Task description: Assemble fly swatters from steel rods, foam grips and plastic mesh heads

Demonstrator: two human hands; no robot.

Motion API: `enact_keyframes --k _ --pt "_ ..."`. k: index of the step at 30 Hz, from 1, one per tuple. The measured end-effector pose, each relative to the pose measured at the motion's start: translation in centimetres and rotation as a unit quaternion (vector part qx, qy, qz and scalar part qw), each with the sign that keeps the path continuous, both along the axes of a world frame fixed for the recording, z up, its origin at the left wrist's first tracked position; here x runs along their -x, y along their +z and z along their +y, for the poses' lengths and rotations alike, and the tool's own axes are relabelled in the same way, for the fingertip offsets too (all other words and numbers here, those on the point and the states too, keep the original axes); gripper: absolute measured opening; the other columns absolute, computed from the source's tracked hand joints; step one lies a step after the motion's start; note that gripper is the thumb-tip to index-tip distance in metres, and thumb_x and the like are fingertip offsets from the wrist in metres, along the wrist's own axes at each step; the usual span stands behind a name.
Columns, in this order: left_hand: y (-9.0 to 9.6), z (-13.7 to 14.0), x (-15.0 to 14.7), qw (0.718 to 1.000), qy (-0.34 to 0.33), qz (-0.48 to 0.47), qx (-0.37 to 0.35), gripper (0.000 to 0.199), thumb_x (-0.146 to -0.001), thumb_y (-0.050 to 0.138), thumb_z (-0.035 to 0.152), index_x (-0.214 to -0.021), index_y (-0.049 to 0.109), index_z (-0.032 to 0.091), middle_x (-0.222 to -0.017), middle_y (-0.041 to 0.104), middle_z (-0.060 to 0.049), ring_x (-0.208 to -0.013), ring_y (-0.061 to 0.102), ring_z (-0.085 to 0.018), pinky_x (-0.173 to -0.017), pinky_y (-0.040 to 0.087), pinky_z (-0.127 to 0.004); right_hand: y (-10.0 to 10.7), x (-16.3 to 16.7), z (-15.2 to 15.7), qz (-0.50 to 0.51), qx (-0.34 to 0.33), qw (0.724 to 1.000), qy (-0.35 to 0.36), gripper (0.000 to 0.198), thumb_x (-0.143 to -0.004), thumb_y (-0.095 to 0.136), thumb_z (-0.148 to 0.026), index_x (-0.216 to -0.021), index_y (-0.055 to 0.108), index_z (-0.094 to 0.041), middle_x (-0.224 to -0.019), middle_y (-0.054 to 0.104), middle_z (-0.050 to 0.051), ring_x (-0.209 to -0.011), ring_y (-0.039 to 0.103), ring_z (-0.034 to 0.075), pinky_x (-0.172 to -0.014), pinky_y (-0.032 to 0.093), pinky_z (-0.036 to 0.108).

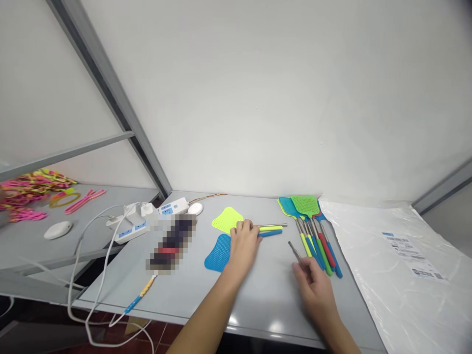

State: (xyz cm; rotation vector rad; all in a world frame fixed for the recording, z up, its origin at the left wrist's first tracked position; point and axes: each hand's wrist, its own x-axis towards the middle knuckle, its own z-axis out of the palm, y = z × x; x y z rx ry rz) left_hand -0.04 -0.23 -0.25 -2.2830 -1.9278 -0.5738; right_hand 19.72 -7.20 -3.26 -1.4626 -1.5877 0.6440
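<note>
My left hand (244,243) lies over the inner ends of a yellow handle (272,228) and a blue handle (272,233), fingers curled down onto them. A thin metal rod sticks out beside these handles. Left of the hand are a yellow fly swatter head (225,220) and a blue fly swatter head (217,254), the blue one partly covered by the hand. In my right hand (317,290) a slim metal rod (295,250) is gripped, pointing up and left; its lower end is hidden in the fingers. Near it lies a pile of fly swatters (311,231) with coloured handles.
A large white plastic package (394,265) with a label covers the table's right side. At left are a blurred-out device (171,243), power strips (171,206), white cables (106,260) and a round white puck (195,209). Pink and yellow pieces (33,191) lie on the neighbouring table.
</note>
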Motion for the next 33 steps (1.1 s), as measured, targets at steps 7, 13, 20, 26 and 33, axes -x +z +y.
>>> enact_keyframes --k 7,13,20,26,33 --pt "1.1 -2.7 0.9 0.984 -0.100 -0.145 -0.032 0.009 -0.094 0.049 0.024 -0.097 0.057 0.022 -0.095 0.065 -0.002 -0.090 0.057 -0.018 -0.078 0.038 -0.034 0.9 0.1 -0.4 0.049 0.015 0.998 -0.025 0.031 -0.089 0.048 -0.051 -0.079 0.052 -0.022 -0.065 0.050 0.000 -0.060 0.047 0.017 -0.054 0.039 0.027" --pt "1.4 -3.9 -0.7 0.944 -0.155 -0.273 -0.099 0.013 -0.090 0.055 0.022 -0.102 0.059 0.023 -0.097 0.065 -0.004 -0.093 0.057 -0.019 -0.083 0.042 -0.035 0.4 0.1 -0.3 0.180 -0.015 0.982 -0.056 0.033 -0.091 0.047 -0.047 -0.070 0.044 -0.022 -0.065 0.038 -0.002 -0.061 0.038 0.015 -0.057 0.034 0.028" --pt "-0.1 -4.8 -3.6 0.884 -0.220 -0.413 0.011 0.026 -0.092 0.050 0.021 -0.117 0.059 0.023 -0.106 0.061 -0.008 -0.096 0.059 -0.018 -0.084 0.049 -0.031 4.3 0.7 1.3 0.479 -0.014 0.877 0.025 0.042 -0.095 0.041 -0.040 -0.060 0.026 -0.022 -0.058 0.027 -0.005 -0.051 0.029 0.012 -0.051 0.030 0.028" --pt "-0.8 -5.5 -4.1 0.837 -0.166 -0.513 0.091 0.017 -0.096 0.039 0.024 -0.101 0.055 0.020 -0.099 0.059 -0.007 -0.088 0.059 -0.016 -0.081 0.049 -0.032 8.9 3.5 3.3 0.537 0.015 0.838 0.098 0.042 -0.094 0.042 -0.039 -0.059 0.026 -0.022 -0.056 0.025 -0.006 -0.050 0.028 0.011 -0.056 0.037 0.029" --pt "-1.5 -5.7 -4.2 0.791 -0.167 -0.565 0.162 0.009 -0.093 0.043 0.020 -0.101 0.047 0.021 -0.088 0.057 -0.001 -0.075 0.056 -0.013 -0.069 0.046 -0.027 9.3 5.4 4.5 0.468 0.069 0.866 0.160 0.044 -0.092 0.048 -0.043 -0.056 0.032 -0.022 -0.052 0.026 -0.009 -0.048 0.023 0.010 -0.077 0.043 0.032"
